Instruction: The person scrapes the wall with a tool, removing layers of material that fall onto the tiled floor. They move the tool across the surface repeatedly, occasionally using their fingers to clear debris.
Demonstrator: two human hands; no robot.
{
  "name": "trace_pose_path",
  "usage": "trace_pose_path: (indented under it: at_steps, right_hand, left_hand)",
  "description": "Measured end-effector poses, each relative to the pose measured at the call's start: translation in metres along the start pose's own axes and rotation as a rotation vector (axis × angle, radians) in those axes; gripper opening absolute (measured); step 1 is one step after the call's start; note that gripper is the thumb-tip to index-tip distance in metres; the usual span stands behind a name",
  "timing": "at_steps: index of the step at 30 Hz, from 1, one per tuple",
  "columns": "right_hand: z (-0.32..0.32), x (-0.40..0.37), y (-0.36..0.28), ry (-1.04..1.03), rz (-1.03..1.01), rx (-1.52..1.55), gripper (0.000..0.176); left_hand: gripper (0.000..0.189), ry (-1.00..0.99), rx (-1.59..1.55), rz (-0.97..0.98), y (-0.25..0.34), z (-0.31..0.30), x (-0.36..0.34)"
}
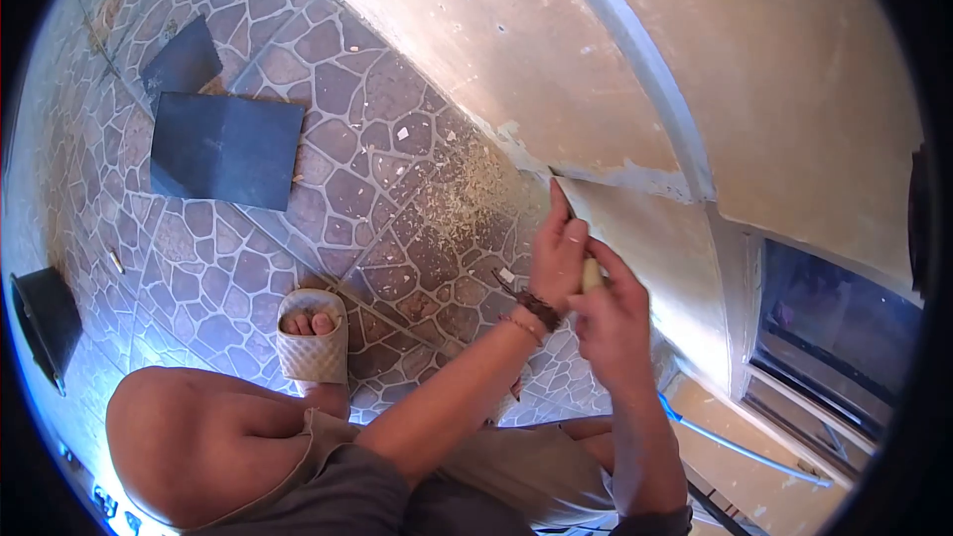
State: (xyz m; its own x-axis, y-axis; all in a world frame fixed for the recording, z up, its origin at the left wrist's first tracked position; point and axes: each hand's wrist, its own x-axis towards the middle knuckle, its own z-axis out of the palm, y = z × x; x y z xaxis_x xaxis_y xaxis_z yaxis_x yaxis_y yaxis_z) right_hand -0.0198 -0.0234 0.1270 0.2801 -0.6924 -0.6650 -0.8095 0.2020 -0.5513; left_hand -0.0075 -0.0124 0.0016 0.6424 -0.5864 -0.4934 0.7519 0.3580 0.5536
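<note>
Crazy-paved floor (382,89) bearing pale flakes (467,194); right hand (615,323) clasping yellowish tool handle (594,275), left hand (556,256) pinching narrow blade (568,201) at patchy wall (586,89).

Grey-mauve stone-patterned floor (382,89) left, beige plastered wall (814,69) right. Slim pale-handled tool (593,275) in right hand (614,320), left hand (558,253) ahead, near wall. Small pale crumbs (465,197) on floor along wall foot; flat dark rectangular sheet (228,149) left of crumbs. Cream quilted slipper (314,352) nearer, black open tub (50,323) far left.
</note>
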Motion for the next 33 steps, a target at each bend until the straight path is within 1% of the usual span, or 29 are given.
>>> trace_pose_path:
  at_steps: [2, 3, 5, 7, 8, 9, 11, 13, 14, 15, 16, 17, 20, 21, 24, 25, 28, 29, 30, 32, 33]
  right_hand:
    - [-0.001, -0.003, -0.002, -0.020, 0.034, 0.000, 0.049]
    - [0.007, 0.011, 0.006, -0.010, -0.031, -0.060, 0.049]
    - [0.022, 0.032, 0.036, 0.027, -0.164, -0.136, 0.049]
    - [0.018, 0.021, 0.034, 0.063, -0.211, -0.165, 0.048]
    - [0.014, 0.013, 0.028, 0.039, -0.177, -0.070, 0.047]
    - [0.010, 0.004, 0.022, 0.019, -0.142, 0.026, 0.047]
    - [0.018, 0.022, 0.035, 0.029, -0.192, -0.118, 0.047]
    - [0.025, 0.035, 0.042, 0.019, -0.144, -0.187, 0.046]
    - [0.021, 0.031, 0.040, 0.029, -0.180, -0.136, 0.046]
    - [0.014, 0.021, 0.037, 0.035, -0.214, -0.086, 0.046]
    - [0.004, 0.005, 0.020, -0.005, -0.103, 0.029, 0.045]
    - [-0.006, -0.011, 0.003, -0.033, 0.012, 0.141, 0.045]
    - [0.007, 0.001, 0.007, -0.018, -0.043, 0.252, 0.048]
    - [0.011, 0.009, 0.011, -0.007, -0.045, 0.133, 0.047]
    - [0.005, -0.013, 0.008, -0.002, -0.052, 0.258, 0.045]
    - [-0.003, -0.022, -0.006, -0.014, 0.029, 0.321, 0.042]
    - [0.013, -0.001, 0.003, 0.035, 0.044, 0.261, 0.052]
    - [0.016, 0.012, 0.016, -0.006, -0.004, 0.207, 0.052]
    - [0.015, 0.006, 0.018, 0.007, -0.034, 0.212, 0.049]
    - [0.009, -0.008, 0.017, 0.024, -0.108, 0.220, 0.045]
    - [0.002, -0.018, 0.003, 0.000, 0.005, 0.286, 0.046]
  left_hand:
    - [0.049, 0.006, 0.063, 0.005, -0.008, -0.003, 0.001]
    - [0.053, -0.033, -0.007, -0.045, -0.008, -0.014, 0.011]
    - [0.054, -0.093, -0.135, -0.151, 0.000, -0.027, 0.023]
    - [0.040, -0.021, -0.061, -0.082, -0.006, -0.015, 0.016]
    - [0.033, 0.023, -0.023, -0.057, -0.010, -0.014, 0.011]
    - [0.037, 0.010, -0.048, -0.065, -0.008, -0.019, 0.012]
    - [0.043, -0.039, -0.102, -0.090, -0.004, -0.025, 0.016]
    - [0.048, -0.052, -0.076, -0.086, -0.001, -0.024, 0.020]
    - [0.050, -0.059, -0.063, -0.084, 0.001, -0.024, 0.021]
    - [0.047, -0.033, 0.002, -0.026, 0.004, -0.014, 0.013]
    - [0.045, 0.001, 0.069, 0.019, 0.005, -0.004, 0.002]
    - [0.047, 0.043, 0.086, 0.017, 0.005, 0.009, -0.005]
    - [0.056, -0.071, -0.053, -0.067, 0.006, -0.005, 0.007]
    - [0.058, -0.099, 0.031, -0.145, 0.007, -0.015, 0.015]
    - [0.059, -0.048, 0.153, 0.100, 0.001, -0.002, 0.003]
    - [0.058, -0.040, 0.168, 0.067, 0.003, 0.006, -0.006]
    - [0.061, -0.111, 0.107, -0.113, 0.006, -0.012, 0.013]
    - [0.060, -0.129, 0.166, -0.106, 0.005, -0.018, 0.016]
    - [0.059, -0.146, 0.225, -0.098, 0.006, -0.024, 0.019]
    - [0.054, -0.071, 0.178, 0.148, 0.005, -0.007, 0.004]
    - [0.051, -0.062, 0.268, 0.066, 0.006, -0.001, -0.002]
